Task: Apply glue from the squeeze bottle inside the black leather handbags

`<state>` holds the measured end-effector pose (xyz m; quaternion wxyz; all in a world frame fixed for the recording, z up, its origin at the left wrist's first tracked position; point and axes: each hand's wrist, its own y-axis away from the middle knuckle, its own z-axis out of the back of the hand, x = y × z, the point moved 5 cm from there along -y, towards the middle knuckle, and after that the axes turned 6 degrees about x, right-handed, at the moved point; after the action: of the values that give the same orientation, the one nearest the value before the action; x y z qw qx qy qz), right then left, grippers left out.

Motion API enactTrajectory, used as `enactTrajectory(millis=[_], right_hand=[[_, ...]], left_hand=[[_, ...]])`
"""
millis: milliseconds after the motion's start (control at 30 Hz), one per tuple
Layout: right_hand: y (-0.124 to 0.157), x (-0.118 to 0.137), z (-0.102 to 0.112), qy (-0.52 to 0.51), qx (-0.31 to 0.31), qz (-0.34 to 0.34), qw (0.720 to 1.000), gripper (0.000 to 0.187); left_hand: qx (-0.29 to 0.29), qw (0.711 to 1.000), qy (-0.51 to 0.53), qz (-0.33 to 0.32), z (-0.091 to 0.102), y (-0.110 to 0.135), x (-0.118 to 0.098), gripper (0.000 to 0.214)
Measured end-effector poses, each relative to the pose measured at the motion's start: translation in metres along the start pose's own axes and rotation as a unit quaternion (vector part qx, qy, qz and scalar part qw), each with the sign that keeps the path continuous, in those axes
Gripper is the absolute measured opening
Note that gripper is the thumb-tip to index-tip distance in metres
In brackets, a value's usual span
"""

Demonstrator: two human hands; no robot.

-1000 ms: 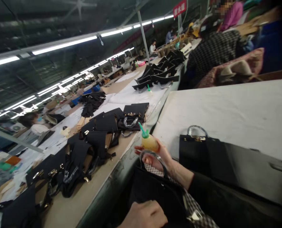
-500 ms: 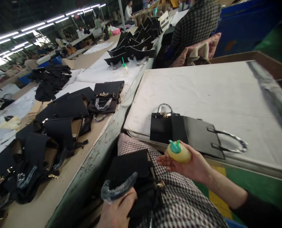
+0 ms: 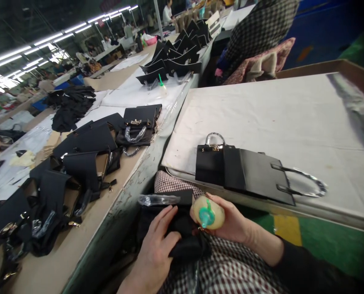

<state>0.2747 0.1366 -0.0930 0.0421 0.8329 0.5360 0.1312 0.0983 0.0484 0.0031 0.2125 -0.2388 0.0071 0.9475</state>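
Note:
My right hand (image 3: 234, 222) is closed around a small yellowish squeeze bottle with a green nozzle (image 3: 209, 212), the nozzle pointing down toward a black handbag (image 3: 182, 228) on my checked lap. My left hand (image 3: 157, 247) rests on that bag with fingers spread over the black material. The bag's plastic-wrapped handle (image 3: 159, 199) sticks out to the left just above my left hand.
Two black bags (image 3: 246, 173) with wrapped handles lie on the white-covered table (image 3: 276, 118) ahead of me. A long bench (image 3: 87, 245) at left carries several black bags and parts. Another green-tipped bottle (image 3: 161, 85) stands further up it. A person in a checked top (image 3: 255, 32) sits beyond.
My right hand has brought the bottle down and left, tipping its nozzle onto the bag. My left hand let go of the wrapped handle and now lies spread on the bag.

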Motion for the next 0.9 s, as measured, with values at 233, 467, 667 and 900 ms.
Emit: enactTrajectory(millis=[233,467,667,900], right_hand=[[0.002,0.006,-0.037,0.047,0.042,0.071,0.995,0.038],[0.023,0.024,-0.038,0.053,0.008,0.034,0.998,0.044],[0.037,0.035,-0.040,0.102,-0.018,0.077,0.992,0.049],[0.030,0.033,-0.066,0.136,-0.002,0.114,0.984,0.058]], left_hand=[[0.053,0.998,0.016,0.010,-0.011,-0.003,0.009,0.020],[-0.039,0.996,0.083,0.018,0.012,0.001,0.024,0.041],[-0.068,0.997,-0.026,-0.015,0.015,0.008,0.024,0.050],[-0.045,0.968,-0.165,-0.182,0.013,-0.010,-0.010,0.054]])
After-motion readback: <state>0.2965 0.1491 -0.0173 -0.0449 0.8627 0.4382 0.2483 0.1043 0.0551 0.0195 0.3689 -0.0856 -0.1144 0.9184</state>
